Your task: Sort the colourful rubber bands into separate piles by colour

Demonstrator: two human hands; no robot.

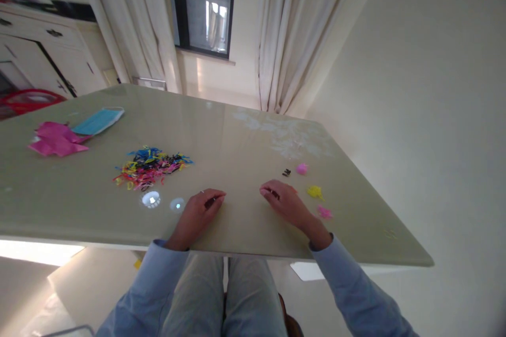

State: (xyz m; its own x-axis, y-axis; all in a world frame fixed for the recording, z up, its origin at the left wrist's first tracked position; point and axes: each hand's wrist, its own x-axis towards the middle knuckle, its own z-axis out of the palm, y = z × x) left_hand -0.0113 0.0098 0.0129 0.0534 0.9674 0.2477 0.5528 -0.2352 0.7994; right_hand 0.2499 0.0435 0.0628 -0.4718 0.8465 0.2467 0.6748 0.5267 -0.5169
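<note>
My left hand (201, 214) rests near the table's front edge, fingers curled with the tips pressed together; anything between them is too small to make out. To its upper left lies a loose pile of small coloured bands (152, 168). My right hand (285, 201) is likewise curled, fingertips together, and what it may hold is hidden. Beside it on the right are a yellow cluster (315, 192), a lower pink cluster (324, 212) and an upper pink cluster (302, 169). A few black bands (286, 172) lie just beyond this hand.
A blue face mask (98, 121) and a crumpled pink sheet (58, 139) lie at the left of the glossy table (237, 137). Behind it are curtains and a window. A red chair (33, 99) stands at the far left, by a white cabinet (43, 45).
</note>
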